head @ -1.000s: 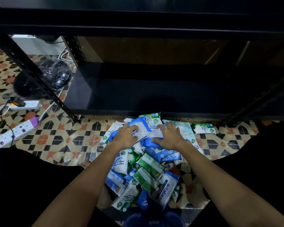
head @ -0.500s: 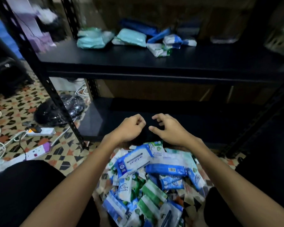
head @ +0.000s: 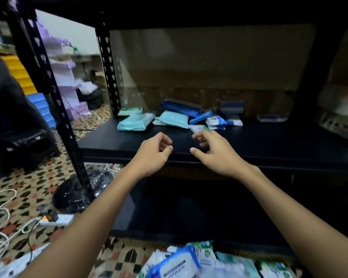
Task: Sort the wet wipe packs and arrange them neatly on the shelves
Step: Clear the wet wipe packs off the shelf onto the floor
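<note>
**Fingers empty, raised from the floor pile to the middle shelf**

Fingers on both sides are loosely curled and hold nothing: my left hand (head: 153, 152) and right hand (head: 214, 151) hover side by side over the front edge of the matte black middle shelf board (head: 269, 141), thumbs toward each other. A second ago they were pressed down into the heap on the floor; since then they have lifted clear without a pack, and the view has tilted up with them. I read that as a switch of attention, not a placement: nothing has been carried across.

At twelve o'clock from the hands, at the back of the shelf, lies a loose row of teal, blue and white soft plastic wet wipe packs (head: 173, 119), overlapping and unaligned, so sorting there looks barely begun. At six o'clock, on the floor, sits the larger unsorted pile of blue, green and white wipe packs (head: 189, 265).

Below is a bare black lower shelf board (head: 189, 213). At nine o'clock stands a black perforated steel upright (head: 54, 101), over a patterned tile floor (head: 28, 177) with a white power strip (head: 58, 219) and cables.
</note>
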